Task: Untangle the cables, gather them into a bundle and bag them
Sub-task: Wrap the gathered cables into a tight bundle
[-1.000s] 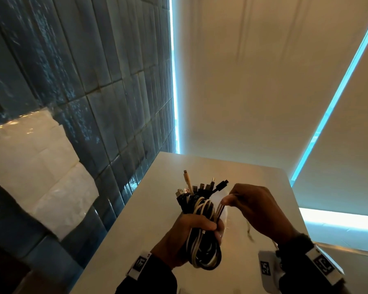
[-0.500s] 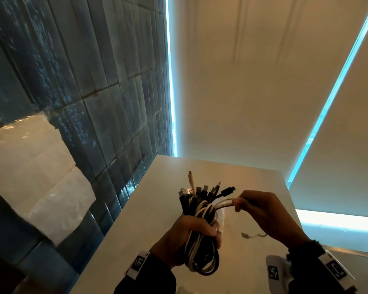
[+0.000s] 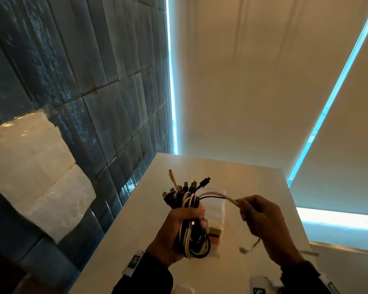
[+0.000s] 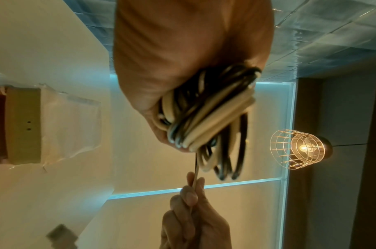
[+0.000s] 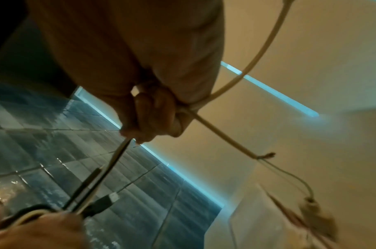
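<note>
Over a pale table (image 3: 136,230), the left hand (image 3: 174,234) grips the coiled cable bundle (image 3: 191,236); the right hand (image 3: 261,221) pinches two strands (image 3: 217,196), seemingly drawn taut.

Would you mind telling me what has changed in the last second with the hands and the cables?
The right hand has drawn away to the right, pulling the light and dark strands it pinches out into a longer span from the cable bundle. The left hand still grips the bundle in about the same place above the table.
</note>
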Demonstrator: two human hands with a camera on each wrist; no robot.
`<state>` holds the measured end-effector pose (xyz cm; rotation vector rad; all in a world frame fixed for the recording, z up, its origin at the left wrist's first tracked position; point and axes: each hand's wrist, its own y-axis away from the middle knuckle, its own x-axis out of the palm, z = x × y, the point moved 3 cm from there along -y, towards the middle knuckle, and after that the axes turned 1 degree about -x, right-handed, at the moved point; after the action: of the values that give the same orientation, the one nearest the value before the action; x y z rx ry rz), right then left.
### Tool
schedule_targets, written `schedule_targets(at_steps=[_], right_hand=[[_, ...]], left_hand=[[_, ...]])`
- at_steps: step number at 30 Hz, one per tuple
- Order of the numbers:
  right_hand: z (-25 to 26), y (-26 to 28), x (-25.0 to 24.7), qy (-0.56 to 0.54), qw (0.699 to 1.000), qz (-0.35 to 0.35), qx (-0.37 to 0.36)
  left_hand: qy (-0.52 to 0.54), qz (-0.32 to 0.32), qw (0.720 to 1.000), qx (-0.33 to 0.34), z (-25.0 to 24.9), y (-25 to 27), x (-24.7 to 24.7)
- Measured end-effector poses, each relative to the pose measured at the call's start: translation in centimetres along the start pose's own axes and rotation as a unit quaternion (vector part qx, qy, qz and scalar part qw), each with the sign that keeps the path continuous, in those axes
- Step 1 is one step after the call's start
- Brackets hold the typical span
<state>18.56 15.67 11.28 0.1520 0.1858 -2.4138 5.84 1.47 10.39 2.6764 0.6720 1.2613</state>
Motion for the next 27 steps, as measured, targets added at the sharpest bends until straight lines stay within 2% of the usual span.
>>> schedule_targets(at_steps=[3, 6, 9, 13, 17, 19, 22, 25, 27], right_hand=[[0.3, 0.9, 1.6, -0.12, 0.992, -0.003, 0.036], [1.9, 2.1, 3.6, -0.145, 0.989, 0.038, 0.007], [3.1, 2.9, 5.6, -0.079, 0.994, 0.059, -0.051], [3.1, 3.2, 6.6, 0.036, 0.992, 0.053, -0.108], [3.6, 3.5, 7.1, 0.143, 0.966, 0.073, -0.201], [3.7, 3.4, 7.4, 0.175, 0.953, 0.088, -0.231], [2.6, 3.5, 7.6, 0.184, 0.956, 0.094, -0.207], [1.1, 4.1, 6.8, 0.159, 0.973, 0.06, -0.155], [0.3, 4.6, 6.7, 0.127, 0.978, 0.096, -0.132]], left_hand=[[0.004, -0.022, 1.0, 0.012, -0.1, -0.2, -0.2], [0.019, -0.049, 0.998, 0.035, 0.1, -0.8, -0.4], [-0.019, -0.047, 0.997, 0.054, 0.6, -1.2, -0.4], [-0.052, -0.055, 0.996, 0.053, 0.5, -1.3, -0.5], [-0.072, -0.055, 0.996, 0.023, 0.1, -1.5, -0.5], [-0.078, -0.108, 0.99, 0.052, -0.4, -1.9, -0.7], [-0.087, -0.183, 0.972, 0.124, -1.9, -2.5, -1.4], [-0.051, -0.213, 0.958, 0.184, -3.9, -2.8, -2.3], [-0.02, -0.206, 0.958, 0.199, -5.0, -2.8, -3.1]])
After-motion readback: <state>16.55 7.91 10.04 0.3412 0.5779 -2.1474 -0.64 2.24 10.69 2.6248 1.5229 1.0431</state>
